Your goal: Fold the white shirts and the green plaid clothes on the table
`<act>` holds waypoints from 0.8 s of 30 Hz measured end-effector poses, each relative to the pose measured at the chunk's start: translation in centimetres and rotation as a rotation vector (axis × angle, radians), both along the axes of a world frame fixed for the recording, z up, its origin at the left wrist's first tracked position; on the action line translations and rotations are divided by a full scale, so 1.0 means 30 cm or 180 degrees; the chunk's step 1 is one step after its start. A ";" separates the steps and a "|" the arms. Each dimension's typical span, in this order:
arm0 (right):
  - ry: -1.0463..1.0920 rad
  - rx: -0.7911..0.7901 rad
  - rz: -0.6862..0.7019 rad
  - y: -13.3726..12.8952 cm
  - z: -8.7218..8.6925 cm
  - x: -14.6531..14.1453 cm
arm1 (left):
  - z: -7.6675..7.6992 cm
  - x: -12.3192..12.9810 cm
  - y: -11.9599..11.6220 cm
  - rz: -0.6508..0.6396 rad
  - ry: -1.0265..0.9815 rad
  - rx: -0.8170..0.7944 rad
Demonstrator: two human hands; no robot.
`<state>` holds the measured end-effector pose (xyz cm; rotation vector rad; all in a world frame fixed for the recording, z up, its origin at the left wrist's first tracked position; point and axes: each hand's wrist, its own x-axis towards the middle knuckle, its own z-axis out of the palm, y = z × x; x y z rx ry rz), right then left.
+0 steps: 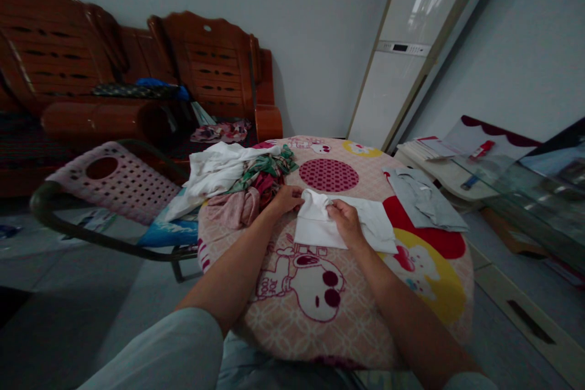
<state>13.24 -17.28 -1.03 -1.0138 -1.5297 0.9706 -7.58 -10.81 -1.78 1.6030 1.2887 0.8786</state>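
Observation:
A white garment (316, 233), folded into a flat strip, lies across the patterned cloth on the round table. My left hand (289, 200) has its fingers closed on the garment's upper left corner. My right hand (346, 223) pinches a bunched edge near its middle. Between the two hands the fabric is raised in a small fold. Left of my left hand sits a loose heap of clothes (228, 167) in white, green print, red and pink. To the right, a grey folded garment (423, 198) rests near the table's edge.
The tablecloth (274, 329) has cartoon figures on it. A chair with a pink woven back (116, 183) stands at the left, touching the heap's side. Wooden seats (205, 67) line the wall. At the right are a glass-topped stand (525, 189) and a tall white air conditioner (397, 61).

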 end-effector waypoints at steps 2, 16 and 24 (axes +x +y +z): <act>0.0109 -0.0030 -0.0006 0.007 -0.009 0.003 | -0.018 0.000 0.014 -0.0031 0.0008 0.0063; -0.0362 0.0211 0.0047 -0.004 -0.019 -0.021 | 0.019 -0.002 -0.008 -0.0200 0.0284 0.0529; -0.1947 0.1134 -0.0415 0.007 -0.057 -0.080 | 0.028 0.040 -0.022 0.0288 0.1075 0.0896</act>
